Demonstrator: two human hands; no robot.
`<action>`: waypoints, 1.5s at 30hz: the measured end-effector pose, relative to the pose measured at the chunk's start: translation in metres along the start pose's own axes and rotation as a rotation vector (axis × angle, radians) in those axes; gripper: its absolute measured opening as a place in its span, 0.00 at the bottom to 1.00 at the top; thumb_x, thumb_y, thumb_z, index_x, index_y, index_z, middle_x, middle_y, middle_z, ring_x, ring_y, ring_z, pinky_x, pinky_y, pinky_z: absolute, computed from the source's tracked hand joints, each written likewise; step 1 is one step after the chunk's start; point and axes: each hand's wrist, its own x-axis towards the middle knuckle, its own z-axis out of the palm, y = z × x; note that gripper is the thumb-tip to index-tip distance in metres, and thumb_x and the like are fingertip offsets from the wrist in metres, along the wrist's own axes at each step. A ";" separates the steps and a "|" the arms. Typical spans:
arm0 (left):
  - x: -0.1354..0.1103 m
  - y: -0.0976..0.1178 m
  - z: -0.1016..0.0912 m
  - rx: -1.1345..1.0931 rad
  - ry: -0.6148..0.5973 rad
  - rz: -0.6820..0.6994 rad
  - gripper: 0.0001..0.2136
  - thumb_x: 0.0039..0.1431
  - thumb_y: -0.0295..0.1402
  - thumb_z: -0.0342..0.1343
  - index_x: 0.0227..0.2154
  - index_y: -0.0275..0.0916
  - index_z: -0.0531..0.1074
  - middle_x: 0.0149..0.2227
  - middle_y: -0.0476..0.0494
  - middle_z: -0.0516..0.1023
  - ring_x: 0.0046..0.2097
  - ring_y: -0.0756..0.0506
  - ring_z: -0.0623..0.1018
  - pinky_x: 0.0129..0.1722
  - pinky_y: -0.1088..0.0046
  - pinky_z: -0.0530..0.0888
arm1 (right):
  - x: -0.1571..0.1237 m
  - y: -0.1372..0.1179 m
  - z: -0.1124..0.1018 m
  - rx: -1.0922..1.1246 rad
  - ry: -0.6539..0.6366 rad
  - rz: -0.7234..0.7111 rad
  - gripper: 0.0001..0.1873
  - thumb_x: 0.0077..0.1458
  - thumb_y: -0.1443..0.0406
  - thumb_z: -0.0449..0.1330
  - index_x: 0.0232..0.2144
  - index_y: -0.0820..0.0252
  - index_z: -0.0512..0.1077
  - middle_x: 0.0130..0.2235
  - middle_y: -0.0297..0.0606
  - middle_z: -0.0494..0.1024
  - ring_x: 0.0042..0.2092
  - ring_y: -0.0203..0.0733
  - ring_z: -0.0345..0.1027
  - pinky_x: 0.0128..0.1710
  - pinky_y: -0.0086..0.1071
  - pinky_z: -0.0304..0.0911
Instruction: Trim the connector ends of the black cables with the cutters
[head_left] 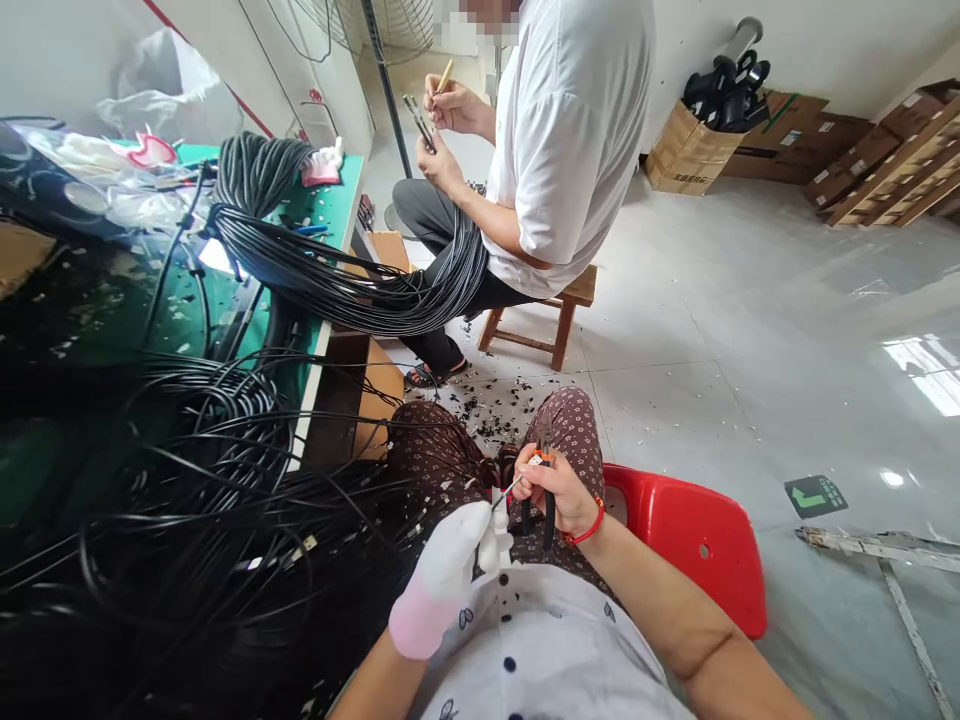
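Note:
My left hand [454, 560], in a white glove, is closed in a pinch on the end of a thin black cable [501, 497] whose bare wire tip points up and right. My right hand [559, 490], bare with a red string at the wrist, grips black-handled pliers [541, 505] with an orange head. The pliers' head meets the cable tip just above my lap. Both hands sit over my patterned trousers.
A mass of black cable coils [187, 500] fills the left, spilling from a green table [315, 215]. Another person in a white shirt [570, 130] sits on a wooden stool [559, 320], working a cable. Cut scraps [495, 405] litter the floor. I sit on a red stool [697, 545]. Cardboard boxes [690, 150] stand at the wall.

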 end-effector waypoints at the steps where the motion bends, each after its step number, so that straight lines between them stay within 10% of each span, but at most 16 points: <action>1: 0.000 0.000 -0.002 0.094 0.020 0.056 0.18 0.54 0.48 0.54 0.25 0.35 0.72 0.13 0.52 0.64 0.19 0.52 0.64 0.26 0.72 0.65 | 0.001 -0.001 0.000 -0.009 -0.002 -0.003 0.13 0.38 0.61 0.66 0.21 0.61 0.66 0.17 0.26 0.62 0.21 0.29 0.54 0.24 0.27 0.52; 12: -0.011 0.015 -0.002 0.548 0.337 0.380 0.12 0.53 0.41 0.56 0.27 0.36 0.76 0.21 0.50 0.71 0.25 0.50 0.69 0.27 0.75 0.67 | -0.011 -0.005 -0.013 -0.533 0.217 -0.328 0.07 0.44 0.63 0.59 0.28 0.59 0.65 0.24 0.28 0.62 0.27 0.33 0.55 0.29 0.28 0.54; 17: -0.008 0.013 -0.004 0.513 0.314 0.365 0.15 0.54 0.41 0.55 0.38 0.36 0.75 0.23 0.49 0.73 0.28 0.48 0.71 0.33 0.72 0.69 | -0.038 -0.001 0.001 -1.183 0.078 -0.388 0.05 0.44 0.67 0.56 0.27 0.59 0.64 0.26 0.31 0.65 0.28 0.35 0.57 0.31 0.30 0.55; 21: -0.005 0.015 -0.001 0.459 0.165 0.362 0.15 0.57 0.43 0.52 0.24 0.36 0.72 0.21 0.49 0.69 0.27 0.49 0.68 0.31 0.73 0.66 | -0.043 0.008 0.010 -1.457 0.062 -0.436 0.08 0.43 0.68 0.56 0.31 0.61 0.65 0.30 0.37 0.70 0.33 0.40 0.62 0.36 0.32 0.57; 45: -0.003 -0.009 -0.022 0.571 0.319 0.340 0.16 0.54 0.40 0.55 0.40 0.35 0.76 0.25 0.47 0.77 0.29 0.47 0.74 0.37 0.68 0.72 | -0.048 0.007 0.006 -1.860 0.043 -0.151 0.08 0.49 0.63 0.54 0.32 0.62 0.67 0.32 0.42 0.75 0.32 0.44 0.68 0.30 0.33 0.55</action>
